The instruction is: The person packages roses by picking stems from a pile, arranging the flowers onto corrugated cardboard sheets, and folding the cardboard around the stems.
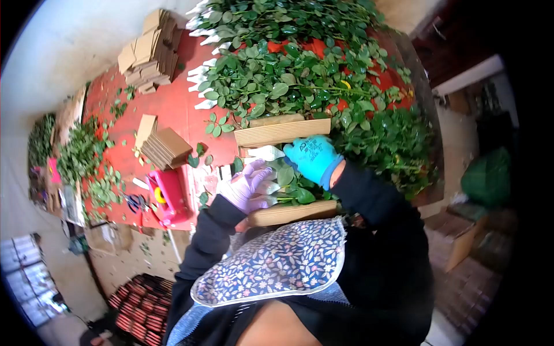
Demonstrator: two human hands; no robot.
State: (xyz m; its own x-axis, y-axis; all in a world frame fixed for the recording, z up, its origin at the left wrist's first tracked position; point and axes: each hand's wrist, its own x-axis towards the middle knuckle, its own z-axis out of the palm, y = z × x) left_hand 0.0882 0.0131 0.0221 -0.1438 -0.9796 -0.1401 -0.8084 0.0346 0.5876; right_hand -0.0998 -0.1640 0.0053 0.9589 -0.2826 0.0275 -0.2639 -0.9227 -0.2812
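Note:
In the head view, my left hand (246, 185), in a thin lilac glove, lies over white-wrapped flower heads between two wooden side rails, its fingers spread. My right hand (313, 159), in a blue coated glove, is closed at the neck of a white-wrapped rose (266, 153), just below the wrap. The far wooden rail (283, 132) runs behind both hands, and the near rail (291, 213) lies close to my apron. Between the rails, green leaves (293, 183) and stems extend to the right from the wrapped heads.
Leafy rose stems (288, 75) with white-wrapped heads cover the red table (135, 109) beyond the rails. Left of me are stacked cardboard pieces (166, 148), a pink tape dispenser (167, 199), scissors (135, 202) and loose leaves. A taller cardboard stack (151, 55) stands further back.

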